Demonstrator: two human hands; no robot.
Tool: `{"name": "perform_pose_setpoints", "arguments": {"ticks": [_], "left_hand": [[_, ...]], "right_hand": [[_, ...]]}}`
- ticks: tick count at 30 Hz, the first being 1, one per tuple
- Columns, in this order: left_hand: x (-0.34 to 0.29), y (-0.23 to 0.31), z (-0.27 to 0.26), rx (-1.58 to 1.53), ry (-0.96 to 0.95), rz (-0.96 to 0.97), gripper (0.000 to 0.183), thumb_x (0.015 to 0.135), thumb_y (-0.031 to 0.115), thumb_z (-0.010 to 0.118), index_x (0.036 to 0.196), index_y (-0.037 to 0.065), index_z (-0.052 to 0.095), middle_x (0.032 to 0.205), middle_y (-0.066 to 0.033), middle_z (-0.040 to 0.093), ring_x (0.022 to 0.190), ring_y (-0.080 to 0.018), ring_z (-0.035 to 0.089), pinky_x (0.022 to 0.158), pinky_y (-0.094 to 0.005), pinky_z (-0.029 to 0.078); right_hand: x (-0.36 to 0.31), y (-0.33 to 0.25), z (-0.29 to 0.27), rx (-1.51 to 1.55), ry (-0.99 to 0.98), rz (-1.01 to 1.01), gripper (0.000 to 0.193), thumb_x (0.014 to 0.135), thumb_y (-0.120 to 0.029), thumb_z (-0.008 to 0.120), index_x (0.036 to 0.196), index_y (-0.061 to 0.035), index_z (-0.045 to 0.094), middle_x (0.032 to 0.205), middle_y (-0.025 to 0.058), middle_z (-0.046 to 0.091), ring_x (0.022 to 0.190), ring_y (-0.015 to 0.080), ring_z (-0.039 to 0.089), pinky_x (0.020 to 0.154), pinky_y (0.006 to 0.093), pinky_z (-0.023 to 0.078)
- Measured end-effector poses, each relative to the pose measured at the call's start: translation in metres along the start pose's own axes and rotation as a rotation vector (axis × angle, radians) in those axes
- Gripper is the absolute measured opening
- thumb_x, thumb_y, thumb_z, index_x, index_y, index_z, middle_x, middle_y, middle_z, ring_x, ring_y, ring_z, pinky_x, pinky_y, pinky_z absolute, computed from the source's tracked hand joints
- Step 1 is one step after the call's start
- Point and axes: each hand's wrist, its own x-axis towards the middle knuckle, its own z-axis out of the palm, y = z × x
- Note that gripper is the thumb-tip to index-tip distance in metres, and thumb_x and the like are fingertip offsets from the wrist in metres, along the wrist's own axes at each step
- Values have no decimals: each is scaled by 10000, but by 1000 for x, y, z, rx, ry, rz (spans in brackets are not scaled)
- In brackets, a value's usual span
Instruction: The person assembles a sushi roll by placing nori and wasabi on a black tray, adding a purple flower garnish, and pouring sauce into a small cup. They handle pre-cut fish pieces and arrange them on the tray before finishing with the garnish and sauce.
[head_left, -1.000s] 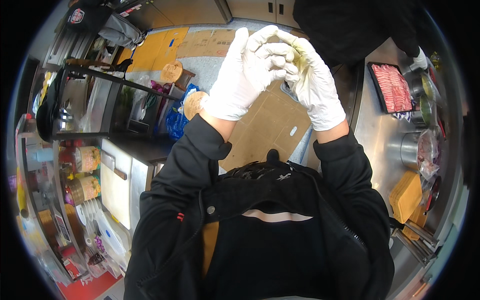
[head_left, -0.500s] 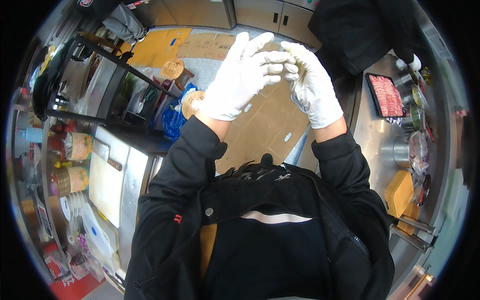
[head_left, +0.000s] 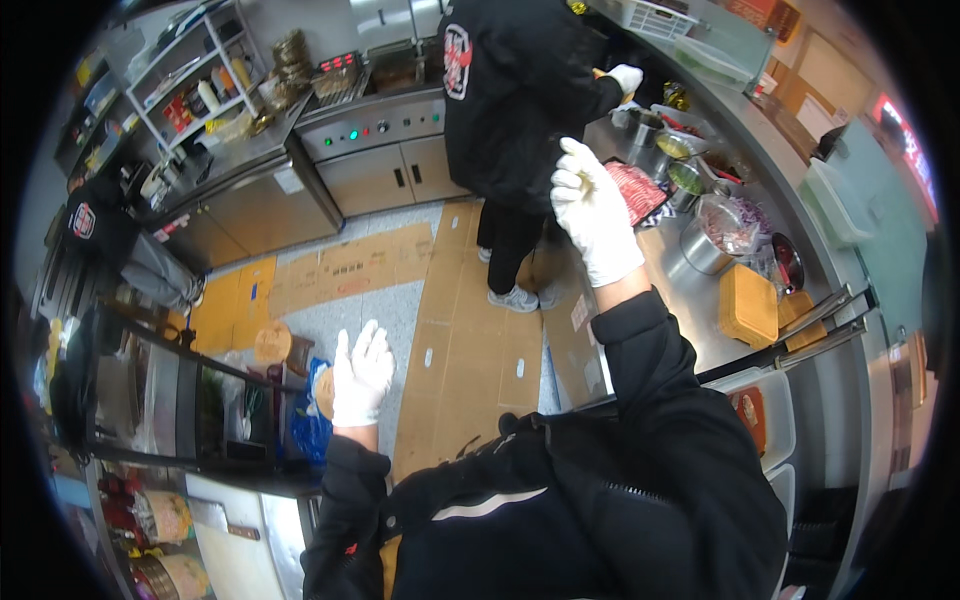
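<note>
Holding white-gloved left hand (head_left: 363, 375) uncurled, empty; white-gloved right hand (head_left: 597, 215) bent — can't tell if gripping — near pink sliced meat (head_left: 638, 188) on silvery steel counter (head_left: 690, 310). Could jostle black-jacketed co-worker (head_left: 520, 90) by reaching wide.

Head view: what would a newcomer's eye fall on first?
Probably the white-gloved left grip, left of centre, and the matching right grip, higher and right of centre. Next come the nearer co-worker in black, top centre, and pink sliced meat on the steel counter at right.
</note>
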Motion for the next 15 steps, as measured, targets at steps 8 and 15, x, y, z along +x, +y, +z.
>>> {"name": "perform_pose_setpoints", "arguments": {"ticks": [8, 15], "left_hand": [[16, -15, 6, 68, 135, 40, 600, 960, 516, 573, 1362, 71, 558, 1294, -77, 595, 1023, -197, 602, 823, -330, 528], [66, -26, 37, 71, 174, 66, 593, 961, 483, 581, 1369, 55, 551, 1247, -81, 642, 1037, -213, 619, 844, -348, 534]], "right_hand": [[55, -126, -37, -68, 90, -231, 195, 1012, -105, 570, 1183, -14, 591, 764, -28, 502, 621, 53, 468, 497, 187, 372], [129, -187, -108, -47, 44, -264, 176, 983, -117, 621, 1135, -28, 639, 762, -2, 561, 618, 87, 503, 507, 188, 410]]}}
